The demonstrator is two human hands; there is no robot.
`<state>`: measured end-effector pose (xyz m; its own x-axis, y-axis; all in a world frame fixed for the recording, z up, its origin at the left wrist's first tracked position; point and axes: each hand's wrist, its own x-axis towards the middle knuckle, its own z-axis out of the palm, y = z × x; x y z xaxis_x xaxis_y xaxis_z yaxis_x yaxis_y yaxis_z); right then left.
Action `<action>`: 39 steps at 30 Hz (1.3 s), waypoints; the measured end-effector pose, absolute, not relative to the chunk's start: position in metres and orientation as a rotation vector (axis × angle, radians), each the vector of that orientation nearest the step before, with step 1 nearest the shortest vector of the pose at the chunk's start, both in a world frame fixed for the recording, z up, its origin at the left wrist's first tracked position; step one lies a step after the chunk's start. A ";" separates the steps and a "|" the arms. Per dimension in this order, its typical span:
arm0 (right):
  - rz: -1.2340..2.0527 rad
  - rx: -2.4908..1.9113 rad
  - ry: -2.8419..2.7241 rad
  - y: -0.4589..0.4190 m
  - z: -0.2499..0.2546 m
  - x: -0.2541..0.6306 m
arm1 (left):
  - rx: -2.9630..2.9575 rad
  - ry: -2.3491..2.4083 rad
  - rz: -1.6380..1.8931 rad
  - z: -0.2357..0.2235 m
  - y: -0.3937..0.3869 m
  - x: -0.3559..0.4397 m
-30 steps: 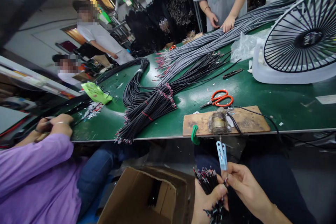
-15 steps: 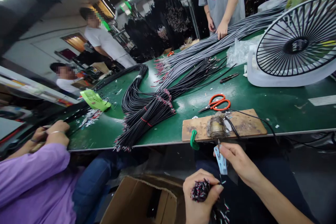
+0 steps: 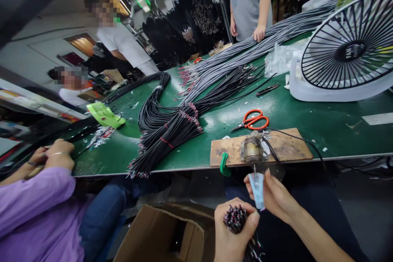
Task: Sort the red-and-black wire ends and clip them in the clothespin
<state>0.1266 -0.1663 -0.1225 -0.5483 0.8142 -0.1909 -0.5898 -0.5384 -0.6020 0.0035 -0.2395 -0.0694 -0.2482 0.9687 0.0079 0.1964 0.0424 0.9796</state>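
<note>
In the lower middle, my left hand [image 3: 231, 229] is closed round a bundle of thin black cables [image 3: 236, 217], whose stripped ends with red and white wires point up at me. More cable ends stick out below the fist. A light blue plastic clip [image 3: 257, 190] hangs at the tip of a thin metal shaft from a small motor [image 3: 253, 149] at the table edge, and it looks smeared. My right hand [image 3: 273, 192] is around the clip, thumb raised on the right and fingertips showing behind it on the left, apart from each other. Whether they touch the clip is unclear.
The motor sits on a wooden board [image 3: 288, 146] beside a green hook [image 3: 225, 164]. Orange-handled scissors [image 3: 254, 120], black cable bundles [image 3: 166, 131], grey cables [image 3: 227, 63] and a fan [image 3: 350, 49] lie or stand on the green table. A cardboard box [image 3: 153, 233] is below; co-workers are around.
My right thumb has come away from the clip's top, and the fingers have spread around it. The clip has turned and looks wider. My left hand still grips the cables.
</note>
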 end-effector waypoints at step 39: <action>0.629 -0.853 -1.813 -0.193 -0.080 0.193 | 0.552 1.363 1.344 -0.123 -0.277 0.024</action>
<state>0.1932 -0.1927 -0.0797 -0.2571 0.7862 0.5619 0.2690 0.6167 -0.7398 0.0237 -0.2772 -0.1234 -0.3004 0.8829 -0.3609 -0.3487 0.2506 0.9031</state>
